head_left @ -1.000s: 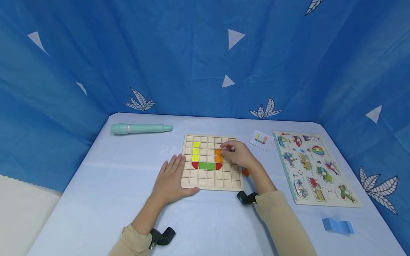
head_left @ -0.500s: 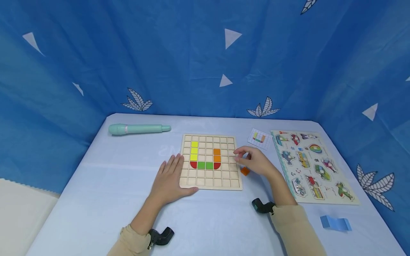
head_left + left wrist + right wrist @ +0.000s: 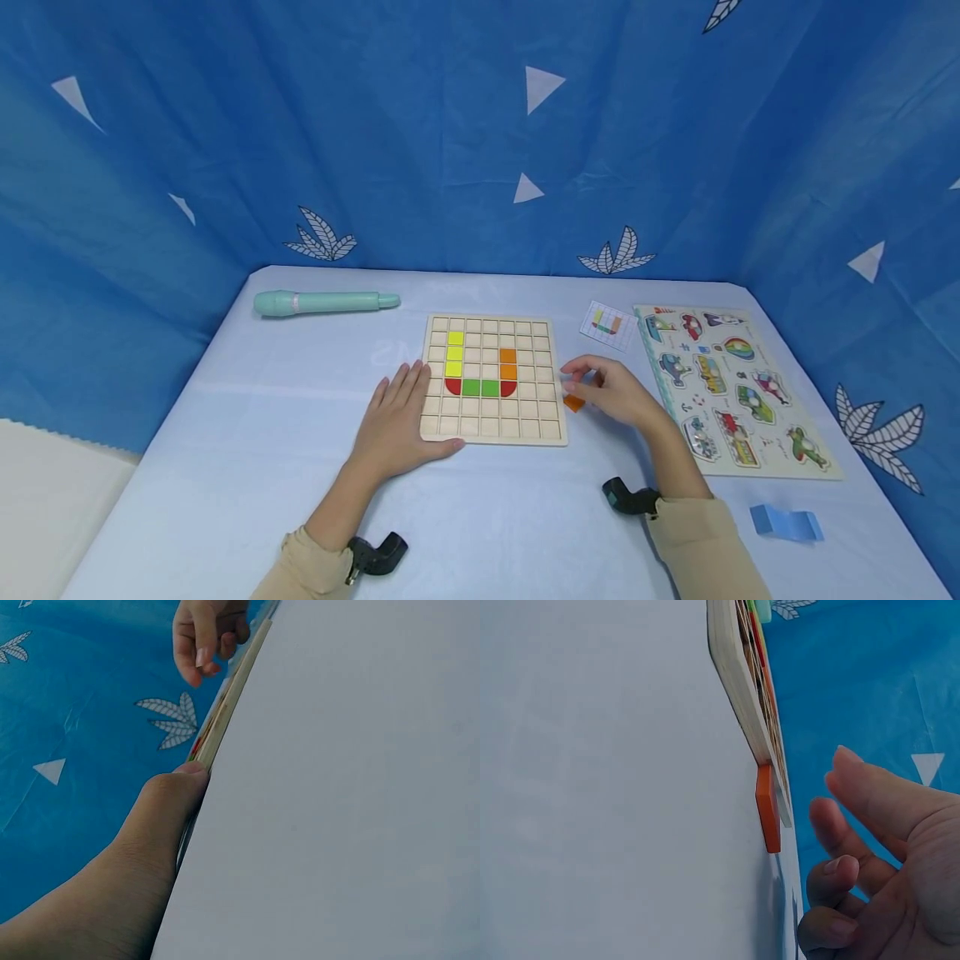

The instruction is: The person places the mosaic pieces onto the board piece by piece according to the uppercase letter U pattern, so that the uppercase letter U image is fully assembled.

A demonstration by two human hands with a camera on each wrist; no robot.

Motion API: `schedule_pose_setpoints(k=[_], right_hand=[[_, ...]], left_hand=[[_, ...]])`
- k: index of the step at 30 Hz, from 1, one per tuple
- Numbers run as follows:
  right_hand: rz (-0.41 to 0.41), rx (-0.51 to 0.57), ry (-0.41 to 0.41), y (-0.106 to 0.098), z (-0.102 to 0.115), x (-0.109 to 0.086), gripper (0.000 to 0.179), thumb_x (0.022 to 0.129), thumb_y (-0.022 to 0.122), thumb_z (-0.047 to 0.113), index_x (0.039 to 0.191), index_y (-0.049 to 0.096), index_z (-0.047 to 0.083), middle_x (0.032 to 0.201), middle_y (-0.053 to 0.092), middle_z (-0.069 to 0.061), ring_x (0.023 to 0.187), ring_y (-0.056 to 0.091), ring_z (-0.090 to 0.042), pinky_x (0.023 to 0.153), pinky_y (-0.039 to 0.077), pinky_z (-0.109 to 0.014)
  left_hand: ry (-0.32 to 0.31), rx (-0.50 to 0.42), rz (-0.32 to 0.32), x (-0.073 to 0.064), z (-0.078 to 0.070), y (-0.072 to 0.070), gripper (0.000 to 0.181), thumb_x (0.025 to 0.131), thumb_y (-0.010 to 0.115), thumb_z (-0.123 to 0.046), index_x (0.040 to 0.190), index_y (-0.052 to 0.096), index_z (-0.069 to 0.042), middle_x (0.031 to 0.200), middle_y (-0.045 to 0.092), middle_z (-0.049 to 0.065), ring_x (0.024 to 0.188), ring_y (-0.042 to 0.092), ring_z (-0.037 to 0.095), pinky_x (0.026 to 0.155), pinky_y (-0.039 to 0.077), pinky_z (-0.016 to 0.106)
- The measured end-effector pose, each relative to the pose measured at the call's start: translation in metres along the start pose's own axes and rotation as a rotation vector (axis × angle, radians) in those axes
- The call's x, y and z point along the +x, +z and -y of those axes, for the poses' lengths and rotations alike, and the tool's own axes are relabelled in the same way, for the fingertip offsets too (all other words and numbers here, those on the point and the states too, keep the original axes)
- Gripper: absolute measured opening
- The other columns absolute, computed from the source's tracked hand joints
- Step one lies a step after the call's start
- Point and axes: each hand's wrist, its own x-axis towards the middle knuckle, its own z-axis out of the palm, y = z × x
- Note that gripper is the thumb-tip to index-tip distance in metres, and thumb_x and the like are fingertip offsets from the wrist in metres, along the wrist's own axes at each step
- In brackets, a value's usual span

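A wooden grid board (image 3: 490, 427) lies in the middle of the table, with yellow, red, green and orange tiles set in a U shape. My left hand (image 3: 397, 425) rests with straight fingers along the board's left edge, its thumb at the front edge. Just off the board's right side lies a loose orange tile (image 3: 573, 403), seen edge-on as an orange block (image 3: 767, 810) in the right wrist view. Above it is my right hand (image 3: 611, 389), fingers loosely bent and thumb apart from them, holding nothing.
A small pattern card (image 3: 607, 326) lies behind the right hand. Farther right are a picture puzzle board (image 3: 720, 400) and a folded blue strip (image 3: 786, 525). A mint-green microphone-shaped object (image 3: 326, 302) lies at the back left. Blue curtains (image 3: 450, 125) surround the table.
My right hand has moved from the orange tiles on the board rightward and toward me, to above the loose orange tile. The left hand stays in place.
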Motion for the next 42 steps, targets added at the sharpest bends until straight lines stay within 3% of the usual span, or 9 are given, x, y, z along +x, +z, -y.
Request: schedule_pose_setpoints(k=[8,23,33,38,42], right_hand=[[0.003,-0.033,-0.004,0.000,-0.007,-0.003,0.024,0.090,0.072,0.024,0.113,0.070,0.019,0.098,0.064,-0.002,0.077,0.050,-0.023,0.061,0.041,-0.026],[0.054,0.009,-0.010,0.000,-0.016,-0.004,0.032,0.082,0.080,0.018,0.113,0.070,0.017,0.103,0.062,-0.005,0.083,0.048,-0.023,0.068,0.039,-0.026],[0.043,-0.041,-0.030,-0.001,-0.018,-0.004,0.024,0.087,0.076,0.018,0.111,0.072,0.020,0.107,0.065,-0.002,0.086,0.049,-0.021,0.070,0.041,-0.026],[0.084,-0.041,-0.063,-0.006,-0.019,-0.005,0.024,0.089,0.073,0.017,0.113,0.074,0.018,0.105,0.065,-0.005,0.087,0.048,-0.021,0.070,0.040,-0.026],[0.115,-0.061,-0.040,-0.008,-0.019,-0.006,0.027,0.088,0.074,0.014,0.115,0.074,0.017,0.104,0.064,-0.005,0.086,0.048,-0.022,0.069,0.040,-0.027]], left_hand=[[0.003,-0.012,-0.002,0.000,-0.001,0.000,0.123,0.070,0.055,-0.086,0.161,0.013,-0.014,0.169,0.012,0.004,0.157,0.007,0.025,0.125,0.011,0.054],[0.006,0.001,-0.002,0.001,0.001,0.000,0.123,0.070,0.055,-0.087,0.161,0.013,-0.013,0.168,0.012,0.005,0.157,0.007,0.026,0.125,0.012,0.054],[0.005,-0.004,0.000,0.001,0.000,-0.001,0.123,0.071,0.055,-0.086,0.161,0.013,-0.013,0.169,0.012,0.004,0.157,0.007,0.025,0.125,0.011,0.054],[0.007,-0.009,-0.002,0.001,0.000,-0.002,0.122,0.071,0.056,-0.085,0.161,0.014,-0.013,0.168,0.013,0.004,0.157,0.008,0.025,0.125,0.012,0.054],[0.006,-0.007,0.001,0.000,0.000,-0.002,0.122,0.071,0.056,-0.085,0.161,0.014,-0.013,0.168,0.013,0.004,0.157,0.008,0.025,0.125,0.012,0.054]])
